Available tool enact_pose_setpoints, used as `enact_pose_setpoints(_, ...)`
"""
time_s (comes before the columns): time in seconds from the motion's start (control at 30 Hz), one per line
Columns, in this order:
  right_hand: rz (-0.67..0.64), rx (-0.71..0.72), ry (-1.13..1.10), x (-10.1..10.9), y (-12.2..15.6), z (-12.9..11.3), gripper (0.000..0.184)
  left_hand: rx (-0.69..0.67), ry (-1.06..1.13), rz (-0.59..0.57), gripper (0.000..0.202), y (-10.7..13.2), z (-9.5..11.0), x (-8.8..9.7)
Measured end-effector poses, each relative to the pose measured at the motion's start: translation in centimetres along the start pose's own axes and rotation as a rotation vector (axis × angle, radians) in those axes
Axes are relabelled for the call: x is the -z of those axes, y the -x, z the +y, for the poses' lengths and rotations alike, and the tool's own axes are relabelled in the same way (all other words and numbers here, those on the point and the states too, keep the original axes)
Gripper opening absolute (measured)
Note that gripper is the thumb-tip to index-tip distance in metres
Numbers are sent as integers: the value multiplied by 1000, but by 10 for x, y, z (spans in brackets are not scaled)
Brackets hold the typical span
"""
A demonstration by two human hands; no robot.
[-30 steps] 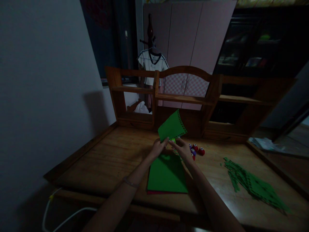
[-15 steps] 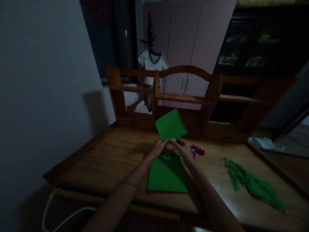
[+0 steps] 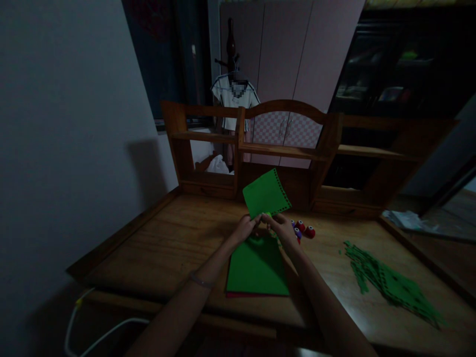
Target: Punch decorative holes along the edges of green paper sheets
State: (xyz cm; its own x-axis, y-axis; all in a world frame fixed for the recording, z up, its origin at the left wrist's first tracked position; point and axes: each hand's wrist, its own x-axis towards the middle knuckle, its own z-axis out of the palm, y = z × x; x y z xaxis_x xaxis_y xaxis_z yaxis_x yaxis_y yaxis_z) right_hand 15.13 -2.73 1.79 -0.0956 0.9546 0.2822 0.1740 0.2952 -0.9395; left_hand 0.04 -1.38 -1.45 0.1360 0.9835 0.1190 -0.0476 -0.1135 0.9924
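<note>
- Green sheet is up in the air over the far end of the green stack, tilted, with dark gaps running along its right and lower edges.
- Left hand has it pinched at the bottom.
- Right hand is right there too, fingers bunched narrow by a bright yellow-green bit. Can't tell if it's gripping that, the paper or both.
- What's new: compared with a second ago the fingertips have closed up, looks like touching now, and the sheet's angle has shifted a touch. I'd call that a small grip tweak, so fiddly work at the lower edge, sheet not let go.
- Red and purple little things sit just past the right hand.
- Cut-up green pieces lie well off to the right on the wooden tabletop.
</note>
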Motion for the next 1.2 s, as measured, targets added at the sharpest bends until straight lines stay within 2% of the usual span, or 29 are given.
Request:
enact_pose_setpoints(0.23,-25,-27,-35,-1,-1,0,42,-20,-4,-11,41,1,-1,1)
enact_pose_setpoints(0.47,27,-42,17,-2,1,-4,47,13,-7,0,42,-3,-5,2)
enact_pose_setpoints(0.77,-35,-66,1,-2,-2,6,44,22,-21,-13,41,-4,-7,3)
enact_pose_setpoints(1.2,-60,-94,9,-1,-1,3,40,39,-33,-11,42,-2,-5,2)
